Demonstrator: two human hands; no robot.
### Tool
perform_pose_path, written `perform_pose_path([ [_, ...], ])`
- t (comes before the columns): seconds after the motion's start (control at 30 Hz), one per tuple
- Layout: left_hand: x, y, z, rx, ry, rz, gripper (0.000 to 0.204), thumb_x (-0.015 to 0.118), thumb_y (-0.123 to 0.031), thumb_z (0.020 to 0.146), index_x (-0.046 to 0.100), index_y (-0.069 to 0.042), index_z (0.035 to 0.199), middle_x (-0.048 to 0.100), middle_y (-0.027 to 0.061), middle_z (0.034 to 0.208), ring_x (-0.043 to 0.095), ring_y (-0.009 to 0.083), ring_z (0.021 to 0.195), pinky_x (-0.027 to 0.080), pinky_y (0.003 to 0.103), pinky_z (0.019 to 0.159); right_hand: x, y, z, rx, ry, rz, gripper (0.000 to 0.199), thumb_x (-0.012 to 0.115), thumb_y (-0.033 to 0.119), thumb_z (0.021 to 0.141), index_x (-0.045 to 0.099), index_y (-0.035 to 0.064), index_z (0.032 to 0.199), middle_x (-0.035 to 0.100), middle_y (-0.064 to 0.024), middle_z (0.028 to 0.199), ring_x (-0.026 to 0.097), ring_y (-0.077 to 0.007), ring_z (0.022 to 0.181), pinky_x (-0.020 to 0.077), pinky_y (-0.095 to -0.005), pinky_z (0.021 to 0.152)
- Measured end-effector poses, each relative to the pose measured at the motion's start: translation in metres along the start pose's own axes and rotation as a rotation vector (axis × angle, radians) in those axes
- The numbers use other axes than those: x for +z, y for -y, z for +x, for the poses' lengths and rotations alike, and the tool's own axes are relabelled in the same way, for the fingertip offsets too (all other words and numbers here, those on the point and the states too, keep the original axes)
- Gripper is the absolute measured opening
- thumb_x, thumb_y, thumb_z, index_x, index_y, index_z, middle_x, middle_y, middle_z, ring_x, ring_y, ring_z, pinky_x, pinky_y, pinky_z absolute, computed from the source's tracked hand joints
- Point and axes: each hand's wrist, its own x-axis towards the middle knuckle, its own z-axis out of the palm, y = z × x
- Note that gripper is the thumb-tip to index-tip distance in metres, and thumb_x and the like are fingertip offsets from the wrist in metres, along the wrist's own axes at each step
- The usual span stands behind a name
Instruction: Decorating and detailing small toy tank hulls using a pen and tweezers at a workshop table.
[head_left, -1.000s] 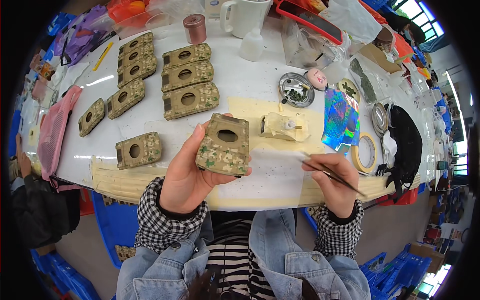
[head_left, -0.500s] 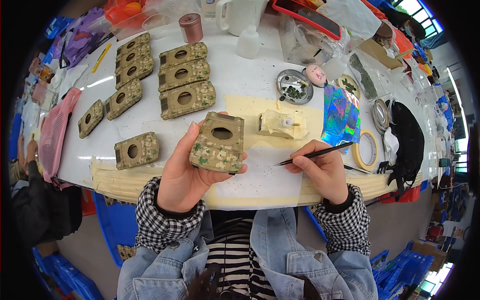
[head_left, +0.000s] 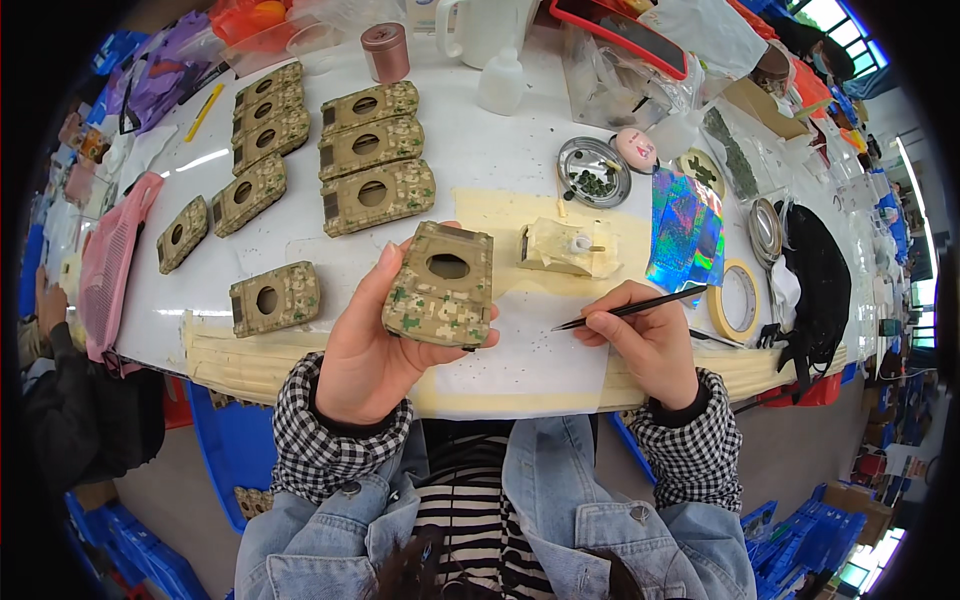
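My left hand (head_left: 366,345) is wrapped round a camouflage-painted model tank hull (head_left: 436,300), tilted up off the table, its oval top hole in view. Fingers of my right hand (head_left: 645,335) pinch black pointed tweezers (head_left: 630,308), the tip aimed left, apart from the hull. Tiny dark specks lie on the white paper (head_left: 540,375) under the tip. A single matching hull (head_left: 275,298) rests left of my left hand. Beyond my hands sits a masking-taped block (head_left: 568,248) with a small whitish piece on top.
More camouflage hulls (head_left: 376,197) stand in rows at the back left. A round metal dish (head_left: 594,172) holds small dark green bits. Nearby lie iridescent film (head_left: 685,228), a tape roll (head_left: 738,300) and a squeeze bottle (head_left: 501,82). Another person's arm (head_left: 62,345) shows at far left.
The view has shifted very slightly. Both hands keep almost the same pose, with the hull and the tweezers still in them.
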Motion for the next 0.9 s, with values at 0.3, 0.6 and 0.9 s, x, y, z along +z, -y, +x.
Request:
perform_pose_path([
  [0.3,0.0017,-0.0004,0.0004,0.000,0.006,-0.010,0.063,0.026,-0.048,0.100,0.021,-0.004,0.145,0.059,0.0299,0.104,0.067,0.0332,0.088,0.060,0.030,0.070,0.0007,0.0024,-0.0012,0.012,-0.013,-0.001,0.012,0.062,0.007,0.090,0.061,-0.0041,0.093,0.065,-0.0076,0.084,0.064,-0.0115,0.077,0.0540,-0.0227,0.071],
  [0.6,-0.0007,0.0003,-0.0002,0.008,0.007,-0.010,0.064,0.024,-0.048,0.100,0.021,-0.002,0.144,0.058,0.0301,0.105,0.067,0.0326,0.090,0.060,0.030,0.072,0.0009,-0.0001,-0.0004,0.001,-0.008,-0.014,0.009,0.060,0.003,0.090,0.060,-0.0048,0.092,0.065,-0.0103,0.086,0.066,-0.0144,0.077,0.0549,-0.0235,0.070],
  [0.9,-0.0006,0.0000,-0.0001,0.007,0.014,-0.015,0.064,0.025,-0.048,0.100,0.021,-0.003,0.144,0.057,0.0305,0.105,0.067,0.0331,0.090,0.060,0.030,0.072,0.0014,0.0011,-0.0007,0.000,-0.008,-0.021,0.009,0.060,0.004,0.090,0.060,-0.0047,0.092,0.065,-0.0101,0.085,0.066,-0.0144,0.076,0.0549,-0.0234,0.069],
])
